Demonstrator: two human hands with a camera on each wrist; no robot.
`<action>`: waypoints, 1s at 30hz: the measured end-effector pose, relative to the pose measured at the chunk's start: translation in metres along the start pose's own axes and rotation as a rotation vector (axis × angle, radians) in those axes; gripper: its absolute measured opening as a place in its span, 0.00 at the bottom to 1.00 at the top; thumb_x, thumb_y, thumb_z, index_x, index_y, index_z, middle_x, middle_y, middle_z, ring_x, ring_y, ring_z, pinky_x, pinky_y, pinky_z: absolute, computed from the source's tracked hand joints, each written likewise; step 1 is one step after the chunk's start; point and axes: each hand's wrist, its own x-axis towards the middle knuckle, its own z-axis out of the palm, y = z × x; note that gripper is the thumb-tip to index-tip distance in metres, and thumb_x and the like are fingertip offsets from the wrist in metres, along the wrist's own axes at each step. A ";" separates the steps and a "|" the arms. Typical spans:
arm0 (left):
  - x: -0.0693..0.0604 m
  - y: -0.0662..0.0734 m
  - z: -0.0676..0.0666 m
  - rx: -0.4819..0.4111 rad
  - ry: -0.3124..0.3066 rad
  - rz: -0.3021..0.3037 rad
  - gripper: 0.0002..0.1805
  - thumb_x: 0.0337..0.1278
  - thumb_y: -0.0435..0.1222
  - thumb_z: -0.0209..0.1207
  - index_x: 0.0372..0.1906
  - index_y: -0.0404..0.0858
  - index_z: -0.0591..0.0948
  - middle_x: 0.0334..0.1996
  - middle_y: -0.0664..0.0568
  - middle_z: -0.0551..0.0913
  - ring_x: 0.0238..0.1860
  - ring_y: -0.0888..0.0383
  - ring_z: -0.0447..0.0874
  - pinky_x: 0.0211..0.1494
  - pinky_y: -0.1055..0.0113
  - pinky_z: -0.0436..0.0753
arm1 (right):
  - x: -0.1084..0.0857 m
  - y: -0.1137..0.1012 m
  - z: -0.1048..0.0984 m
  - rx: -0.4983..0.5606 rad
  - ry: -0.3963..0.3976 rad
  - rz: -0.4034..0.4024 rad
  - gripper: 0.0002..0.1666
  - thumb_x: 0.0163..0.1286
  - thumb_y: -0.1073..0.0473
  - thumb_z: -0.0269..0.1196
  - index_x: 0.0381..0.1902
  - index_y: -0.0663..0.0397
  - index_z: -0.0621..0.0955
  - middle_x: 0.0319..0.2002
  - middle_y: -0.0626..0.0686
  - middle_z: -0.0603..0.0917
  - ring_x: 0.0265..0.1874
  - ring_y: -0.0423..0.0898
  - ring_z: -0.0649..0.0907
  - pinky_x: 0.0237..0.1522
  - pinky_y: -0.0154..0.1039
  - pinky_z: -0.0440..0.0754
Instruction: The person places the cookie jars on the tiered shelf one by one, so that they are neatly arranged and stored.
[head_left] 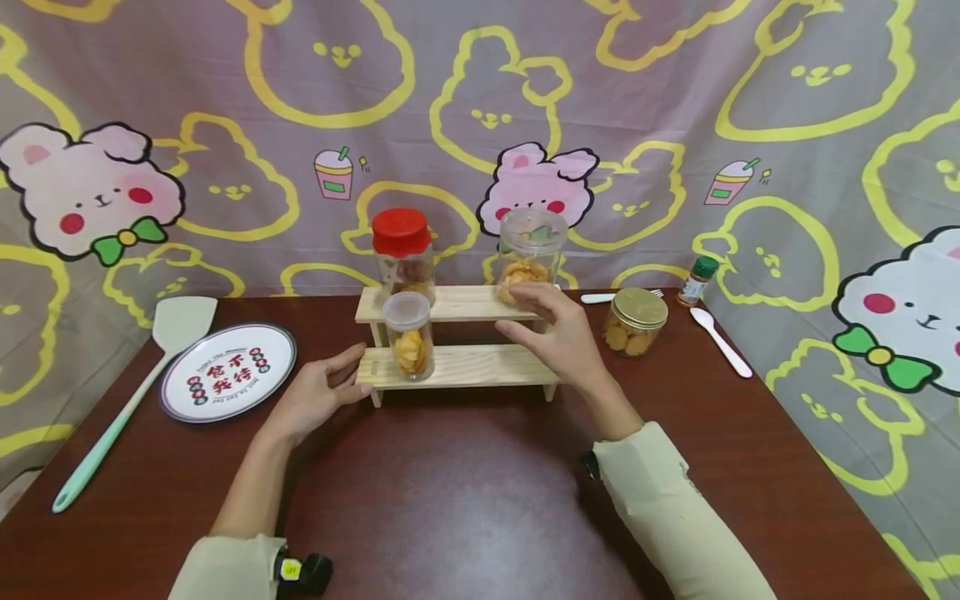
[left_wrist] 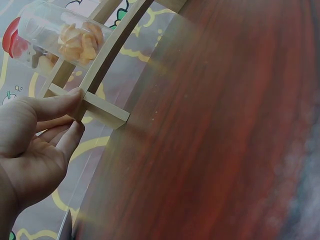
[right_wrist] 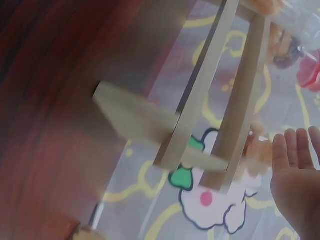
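A two-tier wooden rack stands toward the back of the table. My left hand pinches the left end of its lower shelf between thumb and fingers, as the left wrist view shows. On that shelf is a small clear jar of yellow snacks. The upper shelf bears a red-lidded jar on the left and a wide clear-lidded jar on the right. My right hand is in front of the wide jar, fingers extended and slightly bent; in the right wrist view it holds nothing.
A gold-lidded jar of cookies stands right of the rack, with a white fork, a green-capped bottle and a white spoon around it. To the left lie a printed plate and a spatula. A patterned curtain hangs behind.
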 end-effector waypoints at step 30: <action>0.000 0.001 -0.001 0.014 0.006 -0.006 0.40 0.64 0.26 0.64 0.76 0.24 0.59 0.76 0.34 0.57 0.74 0.44 0.59 0.66 0.73 0.73 | -0.012 -0.009 -0.089 -0.208 0.166 0.163 0.22 0.65 0.74 0.68 0.56 0.78 0.79 0.55 0.72 0.80 0.56 0.62 0.79 0.64 0.59 0.77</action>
